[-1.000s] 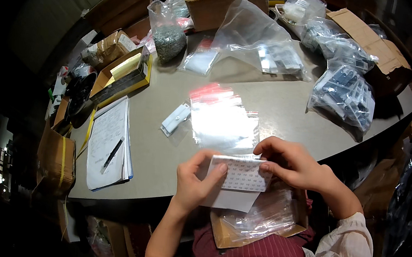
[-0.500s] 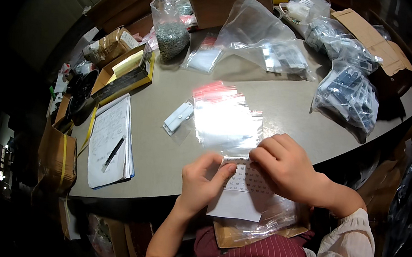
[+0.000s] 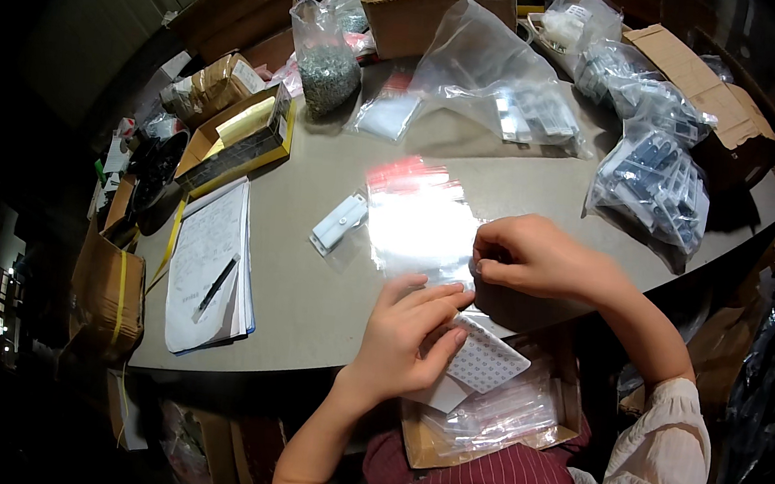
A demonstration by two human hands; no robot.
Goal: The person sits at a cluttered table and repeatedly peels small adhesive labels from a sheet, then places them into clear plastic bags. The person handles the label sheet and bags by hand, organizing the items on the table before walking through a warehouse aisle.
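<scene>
A white sheet of small printed stickers (image 3: pixel 490 360) hangs tilted over the table's near edge. My left hand (image 3: pixel 406 339) holds it between thumb and fingers, and those fingertips reach the lower end of a fanned stack of clear zip bags (image 3: pixel 422 222) with red-edged tops. Over the stack's right side, my right hand (image 3: pixel 540 257) is closed in a pinch; whatever its fingertips hold is too small to make out. Left of the stack lies a small clear bag with a white plastic part (image 3: pixel 341 223). Glare washes out much of the stack.
An open carton of clear bags (image 3: pixel 505 421) rests on my lap. At left lie a notebook (image 3: pixel 201 289) with a pen (image 3: pixel 218 284) and a yellow-black box (image 3: pixel 272 138). A bag of small metal pieces (image 3: pixel 329 78) and bags of parts (image 3: pixel 651 183) stand farther back.
My right hand has left the sticker sheet and moved up to the zip bags. My left hand has shifted slightly up, and the sheet has folded over and tilted.
</scene>
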